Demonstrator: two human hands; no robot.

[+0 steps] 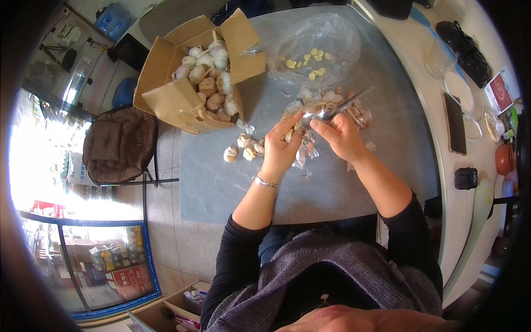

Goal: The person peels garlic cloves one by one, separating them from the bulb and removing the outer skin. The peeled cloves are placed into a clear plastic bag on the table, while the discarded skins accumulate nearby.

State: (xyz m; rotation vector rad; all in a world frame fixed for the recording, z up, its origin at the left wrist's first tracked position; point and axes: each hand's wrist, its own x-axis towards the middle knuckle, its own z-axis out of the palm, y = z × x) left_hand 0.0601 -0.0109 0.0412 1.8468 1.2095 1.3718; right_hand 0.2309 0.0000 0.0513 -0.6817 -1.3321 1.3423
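Observation:
My left hand (pixel 283 143) holds a garlic clove (pixel 289 135) between its fingers and thumb. In my right hand (pixel 341 135) is a shiny metal spoon (pixel 318 118), its patterned handle pointing up and right and its bowl close to my left fingertips. Garlic skins (pixel 332 98) lie heaped under and beyond both hands, with more scraps nearer to me. Several unpeeled garlic pieces (pixel 248 145) sit left of my left hand. Farther off, a clear plastic bag (pixel 340 33) holds several peeled garlic cloves (pixel 317 54).
An open cardboard box (pixel 172 99) full of garlic bulbs (pixel 207 62) stands at the left back of the grey table (pixel 232 199). Along the right runs a pale counter (pixel 431 95) bearing a phone (pixel 455 123), a small black case (pixel 466 178) and a long pale-green gourd (pixel 481 203). A padded brown chair (pixel 120 145) stands left.

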